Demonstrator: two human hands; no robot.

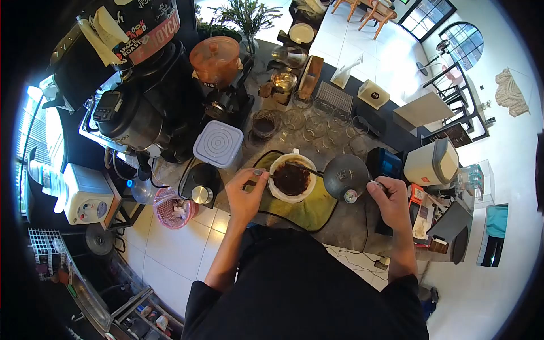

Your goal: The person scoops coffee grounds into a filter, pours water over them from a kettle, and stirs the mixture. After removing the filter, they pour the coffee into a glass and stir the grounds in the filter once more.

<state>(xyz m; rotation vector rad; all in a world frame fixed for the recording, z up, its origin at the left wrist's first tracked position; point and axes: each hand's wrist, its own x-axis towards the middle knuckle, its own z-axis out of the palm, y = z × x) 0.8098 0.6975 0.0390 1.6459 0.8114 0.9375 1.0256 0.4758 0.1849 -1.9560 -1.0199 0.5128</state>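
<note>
A white ribbed dripper (293, 196) with dark wet coffee grounds (293, 177) inside stands on a green cloth (306, 216) with a black edge. Just left of it, my left hand (247, 192) pinches a thin stirring stick close to the rim. From the right, a black kettle (344, 174) with a small round thermometer on its lid points its thin spout over the grounds. My right hand (390, 198) is wrapped round the kettle's handle. Whether water leaves the spout cannot be made out.
Several clear glasses (314, 128) and a glass of dark liquid (264, 124) stand behind the dripper. At left are a lidded container (219, 143) and a black grinder (202, 187). A cream-coloured machine (432, 162) stands at right. A cable hangs near the counter's front edge.
</note>
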